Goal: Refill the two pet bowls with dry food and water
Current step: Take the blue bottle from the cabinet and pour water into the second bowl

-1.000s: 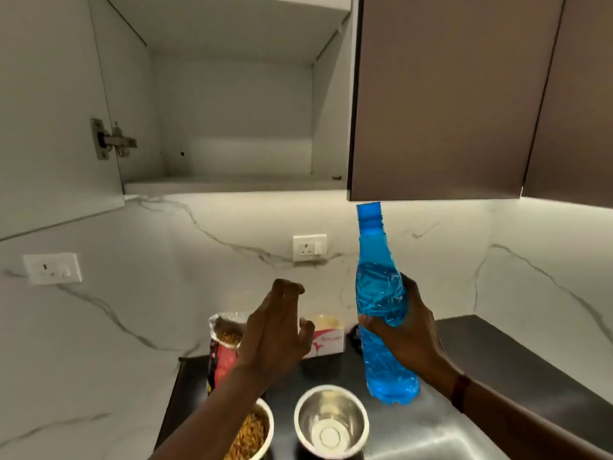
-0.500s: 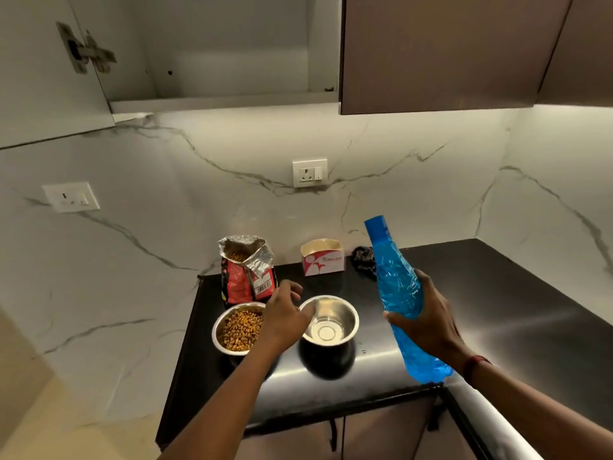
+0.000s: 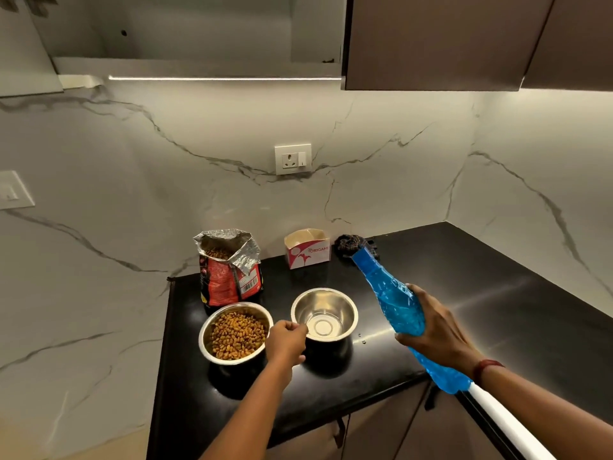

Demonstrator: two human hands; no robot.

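Two steel bowls stand side by side on the black counter [image 3: 497, 313]. The left bowl [image 3: 236, 333] is full of brown dry food. The right bowl [image 3: 326, 313] holds no water or food. My left hand [image 3: 287, 341] is between them, fingers pinched on the near-left rim of the right bowl. My right hand [image 3: 438, 330] grips a blue plastic water bottle [image 3: 393, 295] around its middle. The bottle is tilted, its capped neck pointing up and back-left, to the right of the bowls.
An open red food bag [image 3: 227, 277] stands behind the full bowl. A small open cardboard box [image 3: 306, 249] and a dark bundle [image 3: 348, 244] sit by the marble wall. A socket [image 3: 293, 159] is above them. An open wall cupboard [image 3: 199, 38] hangs overhead.
My view has dropped from the cupboard to the counter. My left hand came down onto the empty bowl's rim. The bottle has tilted from upright and moved lower right.
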